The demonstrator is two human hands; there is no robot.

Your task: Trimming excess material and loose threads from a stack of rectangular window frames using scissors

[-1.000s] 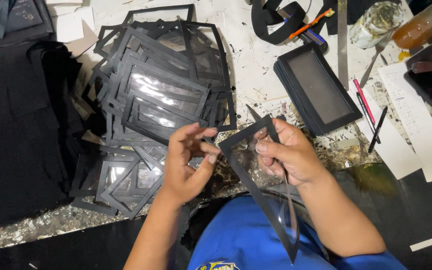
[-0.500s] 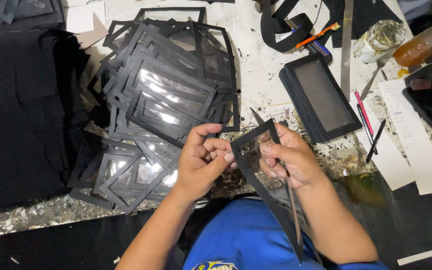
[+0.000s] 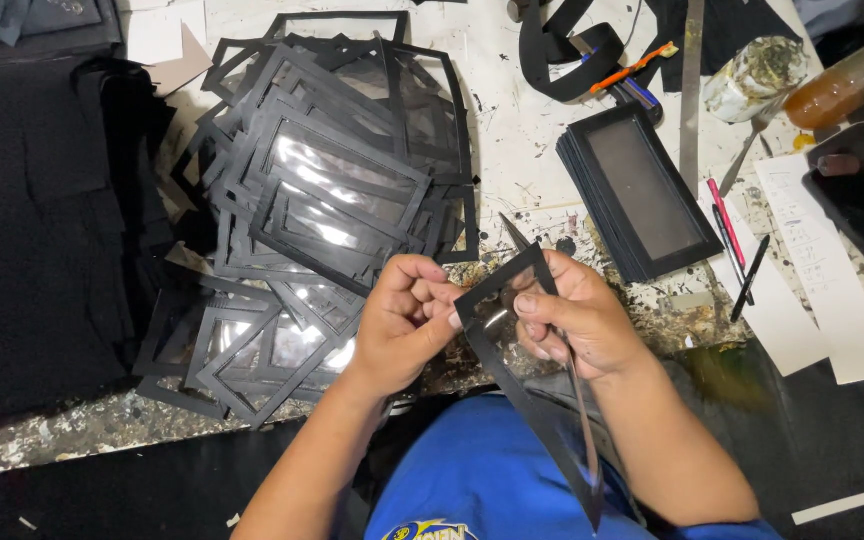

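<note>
A thin black rectangular frame point(image 3: 530, 398) with a clear film window is held over my lap, tilted, one corner up near my fingers. My left hand point(image 3: 404, 322) pinches its top left corner. My right hand point(image 3: 577, 318) grips the upper right side of the same frame. A slim pointed tool point(image 3: 515, 236) sticks up from behind the right hand's fingers; how it is held is hidden. A large loose heap of similar black window frames point(image 3: 322, 190) lies on the paint-spattered table just beyond my left hand.
A neat stack of black frames point(image 3: 642, 190) sits to the right. Pens point(image 3: 737, 245) lie on white paper slips point(image 3: 817, 270). A metal ruler point(image 3: 692, 90), a jar point(image 3: 757, 78), an amber bottle point(image 3: 847, 85), black strap loops point(image 3: 567, 50) and black fabric point(image 3: 32, 220) surround the work.
Both hands have drawn closer together on the frame's top corner. The left fingers have curled in to pinch it, and the frame has turned slightly.
</note>
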